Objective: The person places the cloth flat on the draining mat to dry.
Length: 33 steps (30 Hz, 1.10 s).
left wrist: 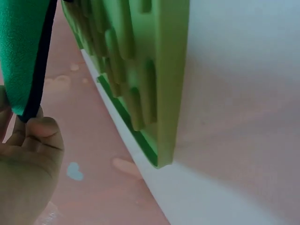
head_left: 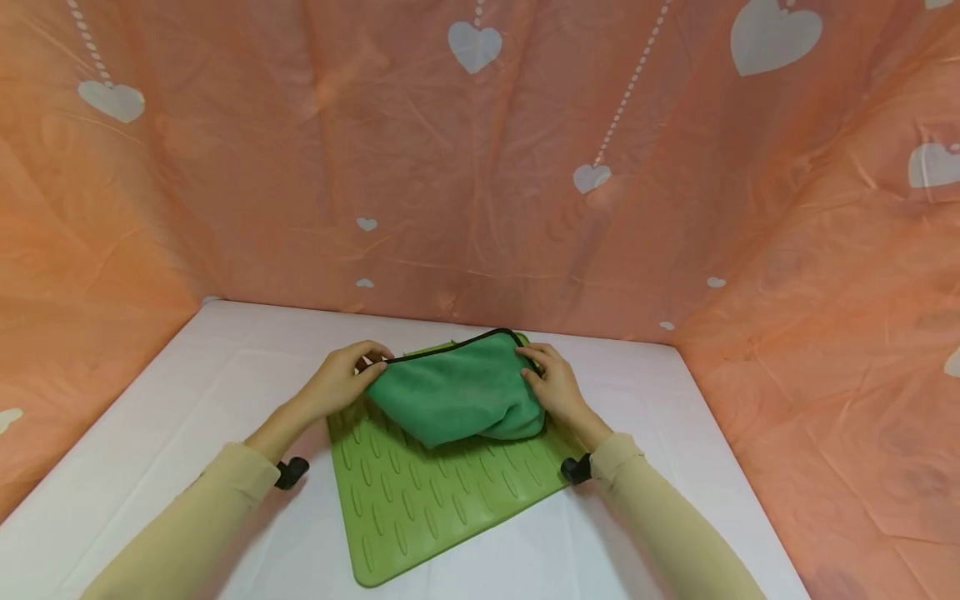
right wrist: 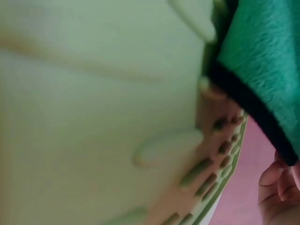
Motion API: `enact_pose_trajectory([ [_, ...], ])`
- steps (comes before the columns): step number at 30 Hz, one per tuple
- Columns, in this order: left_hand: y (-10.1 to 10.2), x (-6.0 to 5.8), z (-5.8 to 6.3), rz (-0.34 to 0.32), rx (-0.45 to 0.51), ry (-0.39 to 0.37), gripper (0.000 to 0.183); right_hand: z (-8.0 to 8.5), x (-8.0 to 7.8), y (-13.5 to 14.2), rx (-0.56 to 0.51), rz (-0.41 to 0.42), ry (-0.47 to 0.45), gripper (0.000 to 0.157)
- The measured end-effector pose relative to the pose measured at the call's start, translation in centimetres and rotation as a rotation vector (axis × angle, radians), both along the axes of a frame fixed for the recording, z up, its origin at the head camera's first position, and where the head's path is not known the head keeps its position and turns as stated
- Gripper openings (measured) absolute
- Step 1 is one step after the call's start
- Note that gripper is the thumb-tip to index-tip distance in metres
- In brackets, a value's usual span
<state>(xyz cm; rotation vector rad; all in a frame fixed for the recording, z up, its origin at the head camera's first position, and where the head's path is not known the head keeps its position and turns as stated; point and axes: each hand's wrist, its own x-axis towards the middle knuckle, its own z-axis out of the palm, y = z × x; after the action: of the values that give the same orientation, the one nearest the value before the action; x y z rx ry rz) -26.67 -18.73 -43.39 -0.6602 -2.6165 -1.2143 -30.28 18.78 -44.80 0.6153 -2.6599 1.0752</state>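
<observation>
A green towel [head_left: 465, 392] with a dark edging hangs between both hands over a lime-green ridged mat [head_left: 408, 517]. In the head view my left hand [head_left: 347, 377] pinches its left corner. The left wrist view shows that corner of the towel [left wrist: 21, 61] between the thumb and fingers of the left hand [left wrist: 33, 159]. My right hand [head_left: 557, 383] pinches the towel's right edge. In the right wrist view the towel's fuzzy side [right wrist: 267, 61] and dark border show, with the fingers of the right hand [right wrist: 281, 192] at its corner. The towel's lower part sags in folds and hides the mat's middle.
The mat lies at a slant on a white table [head_left: 247, 375]. Orange curtains [head_left: 487, 208] with white hearts stand behind and at both sides of the table. A black strap with a small camera [head_left: 291, 472] sits on each wrist.
</observation>
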Motion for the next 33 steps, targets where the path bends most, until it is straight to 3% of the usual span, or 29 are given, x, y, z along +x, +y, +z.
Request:
enact_pose_trajectory([
  [8,-0.3,-1.7,-0.5,0.014,-0.020,-0.097,0.028,0.1,-1.6,0.3,0.109,0.034,-0.051,0.042],
  [17,-0.5,-3.4,-1.7,0.029,-0.139,-0.110,0.018,0.1,-2.7,0.1,0.412,0.062,-0.079,0.047],
  [25,-0.3,-4.2,-2.4,0.088,-0.229,-0.152,0.015,-0.7,-3.6,-0.1,0.488,0.060,-0.187,0.050],
  [33,0.1,-4.8,-2.5,0.116,-0.298,-0.152,0.014,-0.6,-4.0,-0.1,0.499,0.067,-0.226,0.051],
])
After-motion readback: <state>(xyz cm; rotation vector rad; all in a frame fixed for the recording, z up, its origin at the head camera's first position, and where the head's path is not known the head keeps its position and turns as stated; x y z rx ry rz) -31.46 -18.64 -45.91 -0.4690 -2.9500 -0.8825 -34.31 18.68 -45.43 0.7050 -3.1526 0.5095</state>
